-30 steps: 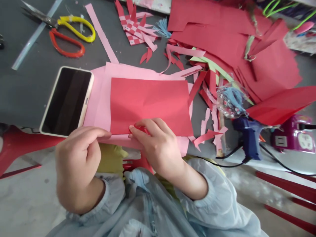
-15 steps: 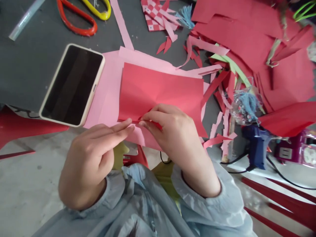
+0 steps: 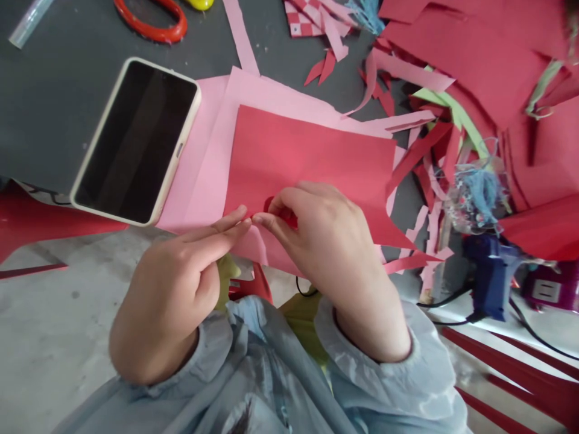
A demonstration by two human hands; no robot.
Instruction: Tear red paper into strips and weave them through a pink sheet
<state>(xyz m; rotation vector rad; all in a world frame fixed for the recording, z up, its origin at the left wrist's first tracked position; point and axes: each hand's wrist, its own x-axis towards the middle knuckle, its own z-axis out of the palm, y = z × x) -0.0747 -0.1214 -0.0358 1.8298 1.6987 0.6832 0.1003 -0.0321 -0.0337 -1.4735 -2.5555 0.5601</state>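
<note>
A sheet of red paper (image 3: 312, 147) lies slightly turned on larger pink paper (image 3: 210, 157) at the table's near edge. Its near edge is caught between the fingertips of my left hand (image 3: 174, 289), which point right. Close beside them, my right hand (image 3: 330, 235) pinches the same edge with thumb and forefinger, its other fingers curled. A narrow strip of the edge looks turned up at the fingertips, though fingers partly hide it. At the sheet's right end the near corner sticks out toward me.
A phone (image 3: 136, 141) lies left of the pink paper, with scissors (image 3: 154, 24) beyond. Paper strips (image 3: 420, 129), a bag with blue tassels (image 3: 479, 193), red sheets (image 3: 479, 66) and a blue glue gun (image 3: 491, 274) are to the right. A woven checkered piece (image 3: 303, 21) is at the back.
My left fingers have come right along the near edge, up to my right fingertips. The red sheet has turned slightly on the pink paper. The camera view has shifted as well.
</note>
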